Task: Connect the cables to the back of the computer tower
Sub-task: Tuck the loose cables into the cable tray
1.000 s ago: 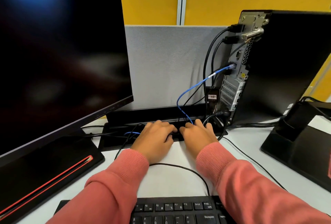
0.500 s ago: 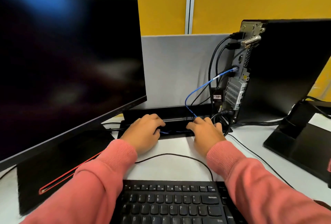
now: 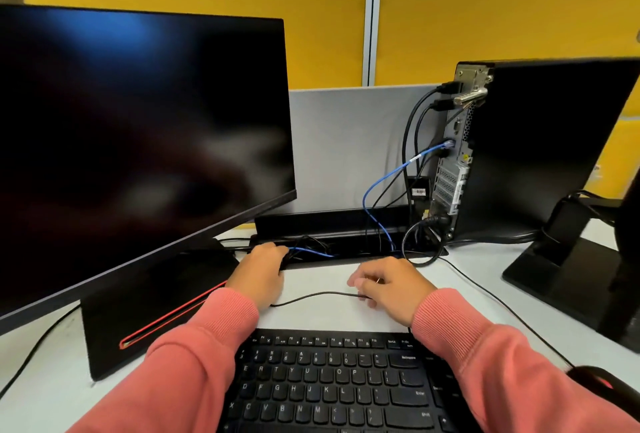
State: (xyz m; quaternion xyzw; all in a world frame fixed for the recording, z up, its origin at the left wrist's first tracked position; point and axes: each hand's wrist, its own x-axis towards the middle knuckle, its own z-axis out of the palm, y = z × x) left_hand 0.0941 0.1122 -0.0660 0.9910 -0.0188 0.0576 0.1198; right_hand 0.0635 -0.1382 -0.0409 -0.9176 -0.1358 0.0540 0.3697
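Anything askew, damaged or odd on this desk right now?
Nothing looks damaged or spilled. The monitor is tilted, its bottom edge sloping up to the right. The blue cable sags in a loose loop from the computer tower into the cable tray.

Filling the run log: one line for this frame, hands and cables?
left hand: in cable tray at blue cable | right hand: on thin black cable | tower: blue cable plugged
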